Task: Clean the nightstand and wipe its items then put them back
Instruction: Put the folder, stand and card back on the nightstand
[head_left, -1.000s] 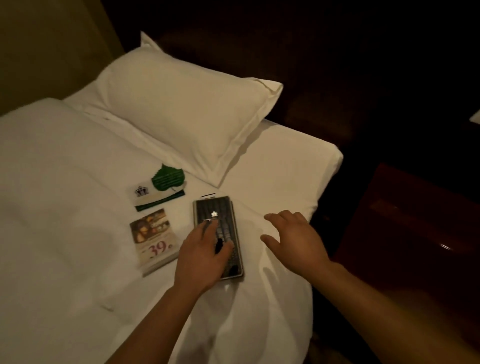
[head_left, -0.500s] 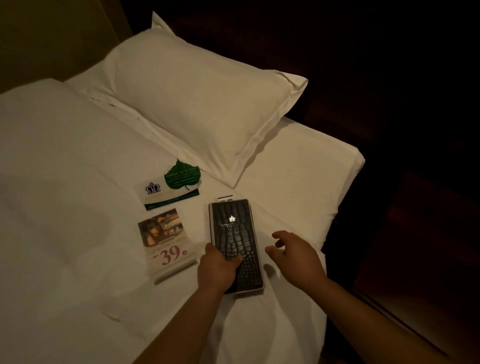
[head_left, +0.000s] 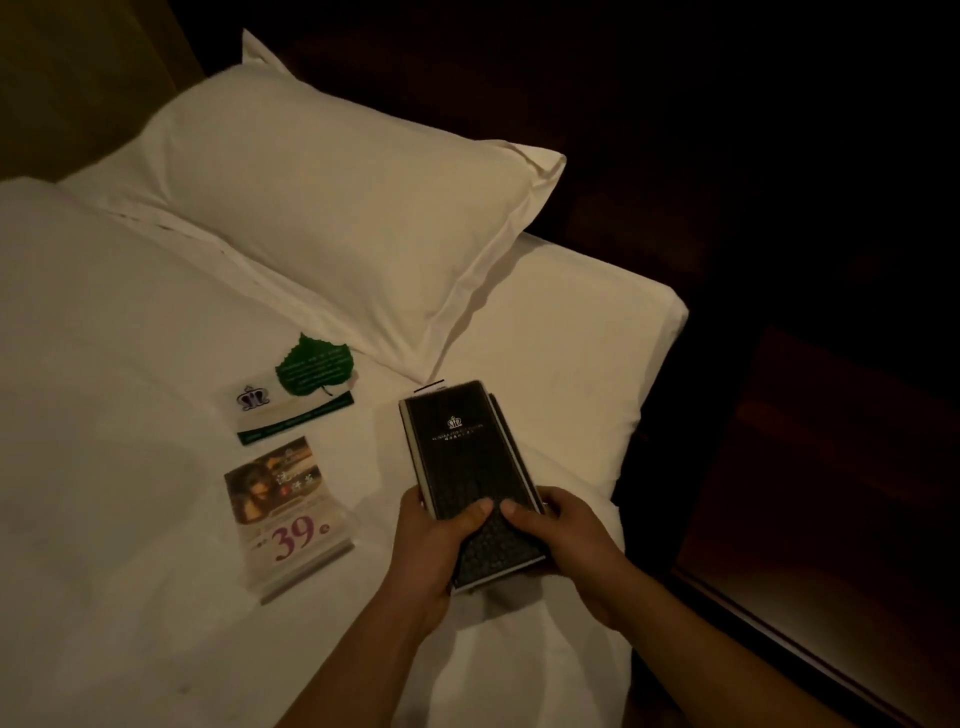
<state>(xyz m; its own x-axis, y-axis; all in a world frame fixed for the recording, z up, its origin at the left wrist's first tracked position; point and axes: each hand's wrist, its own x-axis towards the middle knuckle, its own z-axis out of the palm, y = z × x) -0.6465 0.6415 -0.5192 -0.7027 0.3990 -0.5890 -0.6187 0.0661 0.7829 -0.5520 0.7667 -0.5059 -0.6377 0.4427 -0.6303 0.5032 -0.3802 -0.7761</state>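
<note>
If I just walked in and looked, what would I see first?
Probably the black folder with a little crown logo, held at its near end by both the left hand and the right hand above the white bed. Left of it lie a card with a big purple 39 and a green leaf-shaped card. A large white pillow sits behind them.

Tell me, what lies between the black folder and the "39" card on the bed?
Only bare white sheet separates the black folder from the "39" card in the head view.
</note>
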